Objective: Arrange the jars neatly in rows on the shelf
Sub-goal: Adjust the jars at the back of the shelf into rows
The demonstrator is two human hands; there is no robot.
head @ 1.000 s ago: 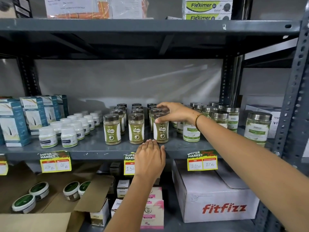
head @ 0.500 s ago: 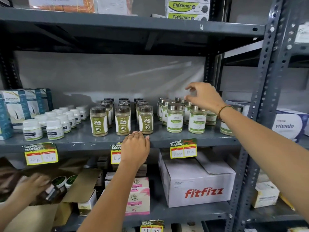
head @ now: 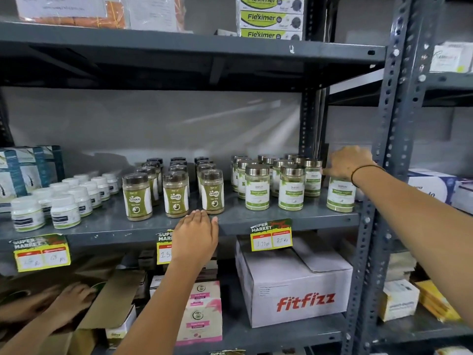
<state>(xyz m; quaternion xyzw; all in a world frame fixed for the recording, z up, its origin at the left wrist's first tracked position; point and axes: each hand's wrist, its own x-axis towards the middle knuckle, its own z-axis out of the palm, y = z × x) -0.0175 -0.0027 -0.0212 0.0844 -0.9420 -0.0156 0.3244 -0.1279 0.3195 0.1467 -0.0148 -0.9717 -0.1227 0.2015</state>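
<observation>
two hands work a grey metal shelf (head: 256,221) where jars are being lined up in rows. the right hand (head: 348,162) reaches to the far right end and drapes over the lid of a lone silver-lidded jar (head: 341,196) that stands apart from its group, near the upright post (head: 368,226); its fingers (head: 329,171) curl down around the lid, though the lid itself is hidden beneath the palm, so whether they truly clasp it or only rest on it cannot be told. that jar seems the stray to be drawn in beside the others. the silver-lidded jars (head: 276,183) stand close together in uneven files just left of it, front pair side by side, the rows behind less square. left of those, well spaced, the dark-lidded jars (head: 176,188) already run in three tidy files front to back. the left hand (head: 195,238) lies flat and empty on the shelf's front lip, fingers stretched out, just before the front dark-lidded jars, apparently steadying the reach across, and it covers part of a yellow price tag (head: 163,249). small white bottles (head: 64,198) fill the left end. another person's hand (head: 69,301), blurred, is at a cardboard box (head: 112,301) on the shelf below, beside a fitfizz carton (head: 299,290).
</observation>
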